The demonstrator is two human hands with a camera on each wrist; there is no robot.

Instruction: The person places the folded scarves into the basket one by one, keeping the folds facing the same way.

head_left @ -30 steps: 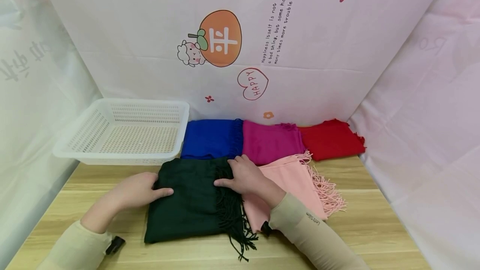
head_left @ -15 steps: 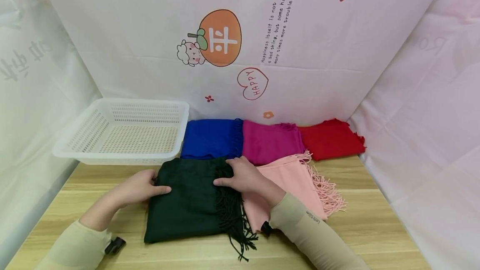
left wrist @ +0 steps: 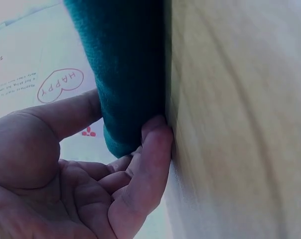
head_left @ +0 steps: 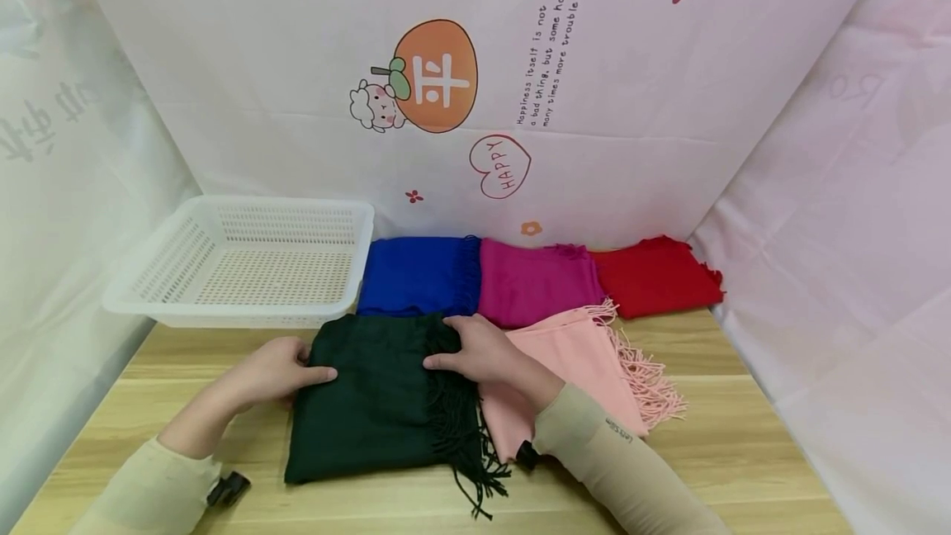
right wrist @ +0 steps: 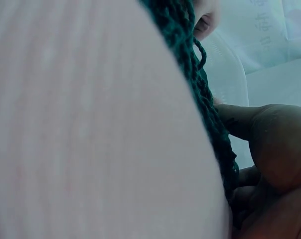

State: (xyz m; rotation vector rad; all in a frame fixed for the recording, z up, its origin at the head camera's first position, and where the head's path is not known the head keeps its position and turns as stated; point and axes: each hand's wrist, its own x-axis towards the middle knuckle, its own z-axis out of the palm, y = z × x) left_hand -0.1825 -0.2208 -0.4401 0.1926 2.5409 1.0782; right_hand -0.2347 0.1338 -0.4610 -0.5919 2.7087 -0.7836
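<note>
A folded dark green scarf (head_left: 371, 403) lies on the table, its fringe on the right side. My left hand (head_left: 271, 371) grips its left edge, thumb on top. In the left wrist view the fingertips of that hand (left wrist: 90, 174) reach under the folded edge of the scarf (left wrist: 125, 74), close against the tabletop. At the upper right, my right hand (head_left: 490, 353) pinches the fringed side, with the thumb over the fringe and the other fingers partly hidden. The right wrist view has the right hand (right wrist: 285, 149) on the green fringe (right wrist: 195, 74).
A white plastic basket (head_left: 349, 308) stands at the back left. Beside it along the wall lie folded blue (head_left: 416, 275), magenta (head_left: 542, 283) and red (head_left: 657, 279) scarves. A pink fringed scarf (head_left: 579, 362) lies under my right forearm, on the wooden table (head_left: 713, 419).
My left hand has shifted slightly up and left along the green scarf's edge, its fingers more tucked under. My right hand has moved a touch left; the scarf stays almost in place.
</note>
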